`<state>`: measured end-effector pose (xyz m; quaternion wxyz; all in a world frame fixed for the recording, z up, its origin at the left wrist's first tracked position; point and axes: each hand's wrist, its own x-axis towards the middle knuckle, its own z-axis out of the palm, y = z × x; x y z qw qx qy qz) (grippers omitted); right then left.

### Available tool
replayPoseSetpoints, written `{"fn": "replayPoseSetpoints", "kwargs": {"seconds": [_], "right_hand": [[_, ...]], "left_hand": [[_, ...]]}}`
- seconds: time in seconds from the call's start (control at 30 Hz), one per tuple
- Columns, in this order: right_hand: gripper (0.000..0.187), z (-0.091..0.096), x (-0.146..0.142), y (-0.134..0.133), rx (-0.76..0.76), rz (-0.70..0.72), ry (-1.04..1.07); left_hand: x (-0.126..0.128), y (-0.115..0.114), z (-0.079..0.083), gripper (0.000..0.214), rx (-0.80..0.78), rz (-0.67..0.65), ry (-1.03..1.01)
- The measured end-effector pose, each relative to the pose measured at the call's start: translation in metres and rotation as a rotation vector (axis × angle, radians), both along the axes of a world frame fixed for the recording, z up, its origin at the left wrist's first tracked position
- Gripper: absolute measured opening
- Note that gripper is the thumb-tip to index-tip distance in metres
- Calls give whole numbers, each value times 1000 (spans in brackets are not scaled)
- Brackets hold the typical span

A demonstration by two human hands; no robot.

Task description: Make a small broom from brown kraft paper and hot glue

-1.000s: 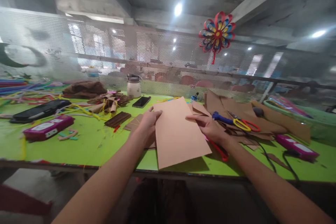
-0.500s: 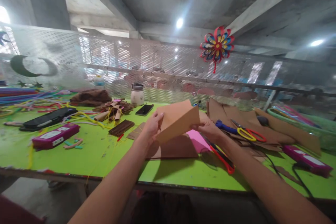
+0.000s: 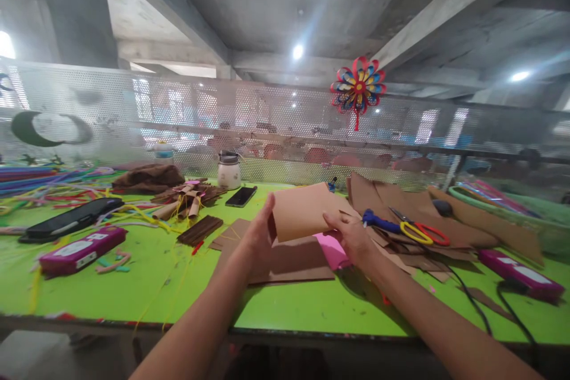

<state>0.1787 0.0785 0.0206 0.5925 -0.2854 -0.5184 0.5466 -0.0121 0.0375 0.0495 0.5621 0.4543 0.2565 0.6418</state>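
The tan paper sheet (image 3: pixel 303 211) was up off the green table (image 3: pixel 133 273), held in the air just above the middle of the clutter with its broad face tipped toward my camera. Its long axis ran from 9 o'clock to 3 o'clock, the 3 o'clock end a little higher, and its far edge pointed toward the mesh screen. I judged the step to be handling the sheet between both hands, either squaring it or doubling it over. The right hand (image 3: pixel 351 237) was pinched on the sheet's lower corner at 4 o'clock. The left hand (image 3: pixel 260 231) had its fingers stretched up along the 9 o'clock edge, and I could not tell whether they gripped it or only steadied it. Any further move, I thought, would call for both edges kept level and a firmer hold on the left side. Directly beneath the sheet, at 5 o'clock, a pink sheet (image 3: pixel 332 249) lay on the table, and a brown card (image 3: pixel 289 261) spread out at 6 o'clock. The scissors (image 3: pixel 412 228) rested on brown paper offcuts at 3 o'clock. A phone (image 3: pixel 241 196) lay at 10 o'clock with a white jar (image 3: pixel 228 170) behind it, and a stack of brown strips (image 3: pixel 200 228) sat at 9 o'clock. A paper pinwheel (image 3: pixel 357 86) hung on the screen at 1 o'clock.
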Motion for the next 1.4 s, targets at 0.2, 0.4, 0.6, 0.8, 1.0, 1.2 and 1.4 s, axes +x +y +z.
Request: {"fn": "replayPoseSetpoints", "kwargs": {"seconds": [0.2,0.4,0.6,0.8,1.0,1.2,1.4], "right_hand": [[30,-7,-2,0,-13,-15,27],[31,-9,-3,-4,8,24,9],[34,-10,0,-3,74,55,-42],[37,-7,4,-7,116,64,-109],[36,-7,6,-7,155,18,-167],[40,-6,6,-7,165,26,-184],[39,-7,4,-9,156,24,-184]], "left_hand": [[2,8,-11,58,-39,210,128],[-2,14,-14,52,-26,233,127],[-1,8,-9,53,-8,234,123],[0,6,-8,53,27,252,129],[0,7,-7,49,26,272,145],[1,5,-7,48,23,271,149],[0,7,-9,47,12,280,160]]}}
